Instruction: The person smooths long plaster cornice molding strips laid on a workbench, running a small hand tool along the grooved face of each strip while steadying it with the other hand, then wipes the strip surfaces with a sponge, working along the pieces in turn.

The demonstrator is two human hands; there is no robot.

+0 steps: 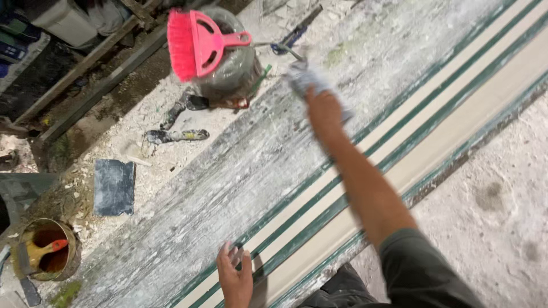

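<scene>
My right hand (pixel 323 111) reaches far out over a long, plaster-spattered grey bench (pixel 228 182) and grips a whitish rag or pad (pixel 305 77), blurred by motion. A thin metal tool (pixel 279 48) lies just beyond the rag. My left hand (pixel 234 279) rests flat on the bench's near part, fingers spread, holding nothing, beside a long cream moulding strip (pixel 434 125) edged by green rails.
A pink hand brush (pixel 197 43) lies on a plastic-wrapped lump (pixel 228 74). Two plaster-caked scrapers (pixel 177 135) and a dark square slab (pixel 114 187) lie at the bench's left side. A bucket with a red-handled brush (pixel 48 250) stands lower left. Rough concrete floor (pixel 491 205) is on the right.
</scene>
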